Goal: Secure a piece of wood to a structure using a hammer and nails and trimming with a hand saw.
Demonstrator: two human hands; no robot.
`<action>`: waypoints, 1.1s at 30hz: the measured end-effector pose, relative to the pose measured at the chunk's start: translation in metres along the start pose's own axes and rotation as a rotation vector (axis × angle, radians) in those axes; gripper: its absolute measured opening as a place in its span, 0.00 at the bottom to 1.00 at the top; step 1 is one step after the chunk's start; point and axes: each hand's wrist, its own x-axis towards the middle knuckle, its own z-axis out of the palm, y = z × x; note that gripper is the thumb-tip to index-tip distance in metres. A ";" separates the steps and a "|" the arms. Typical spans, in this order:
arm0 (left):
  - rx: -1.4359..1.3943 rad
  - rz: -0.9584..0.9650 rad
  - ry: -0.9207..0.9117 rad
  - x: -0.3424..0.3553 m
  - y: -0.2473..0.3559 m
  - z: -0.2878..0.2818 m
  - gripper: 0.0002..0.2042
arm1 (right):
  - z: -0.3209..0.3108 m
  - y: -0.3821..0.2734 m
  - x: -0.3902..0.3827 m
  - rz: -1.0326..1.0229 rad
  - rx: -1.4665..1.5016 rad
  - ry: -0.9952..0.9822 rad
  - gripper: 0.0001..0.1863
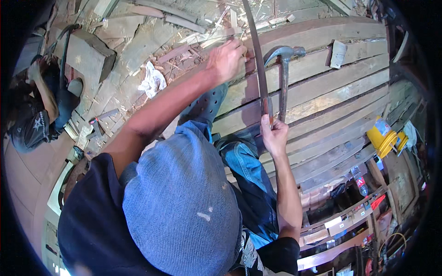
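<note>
Here's the wooden surface (331, 97) — slatted, dark gaps showing — and across it lies a claw hammer (284, 80), a small whitish piece (338, 54) to its right.

the left arm (159, 106) stretches forward and across to the right, ending in the left hand (226, 60) with bent fingers; its fingertips are hard to make out. the right forearm (288, 188) points forward, and the right hand (275, 134) is closed, thumb extended forward.
</note>
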 end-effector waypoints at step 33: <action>0.054 -0.007 -0.094 -0.006 -0.005 -0.005 0.10 | 0.018 0.006 -0.021 -0.081 0.162 -0.030 0.18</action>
